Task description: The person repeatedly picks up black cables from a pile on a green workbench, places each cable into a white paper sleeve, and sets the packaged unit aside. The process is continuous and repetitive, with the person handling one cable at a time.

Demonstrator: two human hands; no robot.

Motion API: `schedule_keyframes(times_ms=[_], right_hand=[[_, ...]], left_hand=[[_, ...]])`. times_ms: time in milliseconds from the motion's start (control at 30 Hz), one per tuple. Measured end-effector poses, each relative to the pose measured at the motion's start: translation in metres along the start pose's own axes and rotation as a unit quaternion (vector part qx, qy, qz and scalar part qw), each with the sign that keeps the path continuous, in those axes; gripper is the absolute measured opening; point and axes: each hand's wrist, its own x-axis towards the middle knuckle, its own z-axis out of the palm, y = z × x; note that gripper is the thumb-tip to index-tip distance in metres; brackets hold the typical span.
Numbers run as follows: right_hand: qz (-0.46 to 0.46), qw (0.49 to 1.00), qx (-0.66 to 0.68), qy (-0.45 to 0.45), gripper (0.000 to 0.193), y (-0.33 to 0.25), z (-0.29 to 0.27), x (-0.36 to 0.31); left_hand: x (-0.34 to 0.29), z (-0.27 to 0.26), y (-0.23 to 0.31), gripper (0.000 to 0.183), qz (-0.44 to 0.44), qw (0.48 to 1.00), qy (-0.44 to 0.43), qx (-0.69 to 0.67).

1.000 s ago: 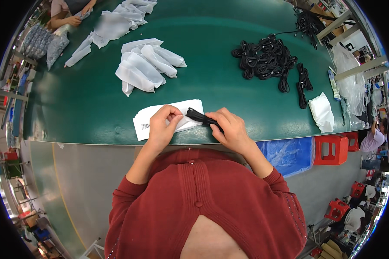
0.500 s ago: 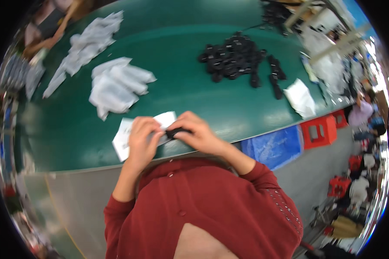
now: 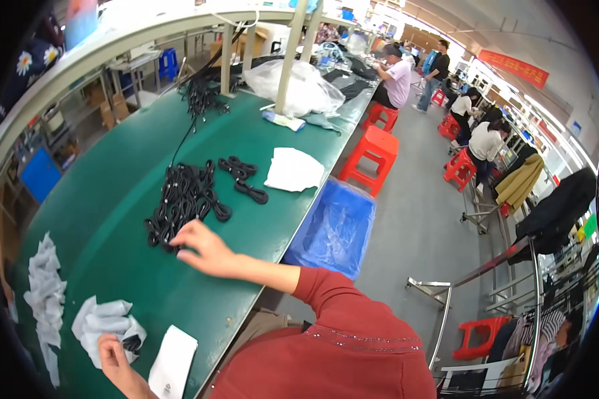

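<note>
My left hand (image 3: 121, 369) is at the lower left, beside a heap of whitish translucent bags (image 3: 100, 326). Its fingers are loosely bent and look apart; a small black bundle (image 3: 132, 343) shows against the bags right next to them. Across the table my right hand (image 3: 206, 250) reaches to the near edge of a pile of coiled black cables (image 3: 183, 199). Thumb and fingers are spread there, and no cable shows between them. Flat white printed bags or sheets (image 3: 173, 362) lie at the table's near edge, right of my left hand.
More whitish bags (image 3: 45, 299) lie at the far left of the green table (image 3: 106, 199). Separate black cables (image 3: 246, 179) and a white packet (image 3: 295, 169) sit beyond the pile. A lined blue bin (image 3: 333, 226) and a red stool (image 3: 373, 156) stand beside the table; people sit farther off.
My hands have parted from the black bundle they held together. The right has gone to the cable pile, the left to the bag heap. The view has swung right.
</note>
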Motion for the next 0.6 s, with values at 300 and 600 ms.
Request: schedule_keyframes(times_ms=[300, 600], right_hand=[[0.105, 0.926, -0.339, 0.128, 0.036, 0.128, -0.078, 0.038], [0.178, 0.869, -0.462, -0.009, 0.044, 0.166, -0.060, 0.026]], left_hand=[[0.025, 0.008, -0.031, 0.025, -0.181, 0.923, -0.057, -0.336], [0.034, 0.006, -0.050, 0.018, -0.218, 0.907, -0.069, -0.353]])
